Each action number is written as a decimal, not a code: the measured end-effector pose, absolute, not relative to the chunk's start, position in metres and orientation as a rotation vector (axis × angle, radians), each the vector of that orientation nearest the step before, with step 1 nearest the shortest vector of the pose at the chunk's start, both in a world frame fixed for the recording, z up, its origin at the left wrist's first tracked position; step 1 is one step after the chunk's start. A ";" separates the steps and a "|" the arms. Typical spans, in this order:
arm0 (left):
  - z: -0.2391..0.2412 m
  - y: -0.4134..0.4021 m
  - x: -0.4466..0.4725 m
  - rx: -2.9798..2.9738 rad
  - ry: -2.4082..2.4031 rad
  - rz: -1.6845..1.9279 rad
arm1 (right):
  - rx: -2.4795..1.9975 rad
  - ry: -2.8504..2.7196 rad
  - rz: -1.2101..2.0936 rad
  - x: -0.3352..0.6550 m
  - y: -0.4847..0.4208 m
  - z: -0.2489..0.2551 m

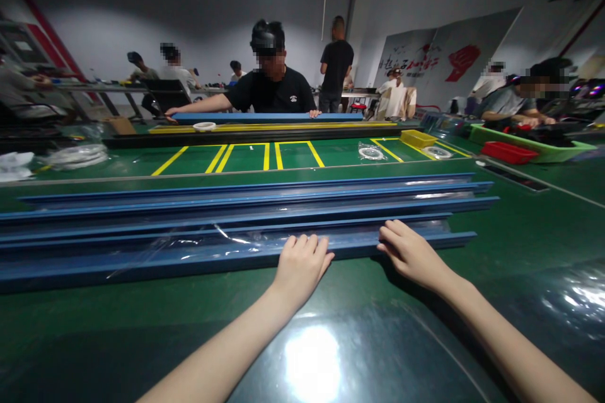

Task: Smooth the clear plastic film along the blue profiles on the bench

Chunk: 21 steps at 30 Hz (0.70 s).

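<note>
Several long blue channel rails (236,214) lie side by side across the green table (359,327), partly covered by clear plastic film (208,242). My left hand (300,264) rests on the near edge of the nearest rail (142,267), fingers curled over its lip. My right hand (410,252) grips the same rail further right, with its fingers bent over the edge. Both hands are closed on that rail.
Across the table a person in black holds another blue rail (265,118) beside a black and yellow rail (265,132). A white roll (204,126), bagged rings (371,152), a yellow bin (418,138), and green (543,148) and red trays (508,152) lie beyond. Other people work at far tables.
</note>
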<state>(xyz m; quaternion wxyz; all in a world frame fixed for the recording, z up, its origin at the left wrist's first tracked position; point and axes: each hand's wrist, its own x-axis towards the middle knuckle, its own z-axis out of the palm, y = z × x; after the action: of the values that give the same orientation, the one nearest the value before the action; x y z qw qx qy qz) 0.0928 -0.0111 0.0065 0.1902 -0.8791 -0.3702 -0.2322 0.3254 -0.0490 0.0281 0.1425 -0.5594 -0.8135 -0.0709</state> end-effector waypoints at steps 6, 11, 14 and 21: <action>0.008 -0.011 0.090 -2.498 -0.986 -0.625 | -1.636 -2.431 -0.273 0.322 -0.049 0.033; 0.008 -0.012 0.090 -2.487 -0.976 -0.643 | -1.653 -2.481 -0.291 0.322 -0.049 0.039; 0.008 -0.013 0.090 -2.452 -0.999 -0.696 | -1.665 -2.504 -0.302 0.322 -0.050 0.043; 0.008 -0.014 0.089 -2.424 -1.033 -0.712 | -1.760 -2.477 -0.299 0.332 -0.056 0.050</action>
<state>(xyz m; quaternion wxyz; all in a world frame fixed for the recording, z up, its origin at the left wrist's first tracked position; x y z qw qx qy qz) 0.0893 -0.0140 0.0084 0.2047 -0.8693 -0.3704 -0.2554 0.3325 -0.0562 0.0495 0.0439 -0.5759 -0.8105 -0.0978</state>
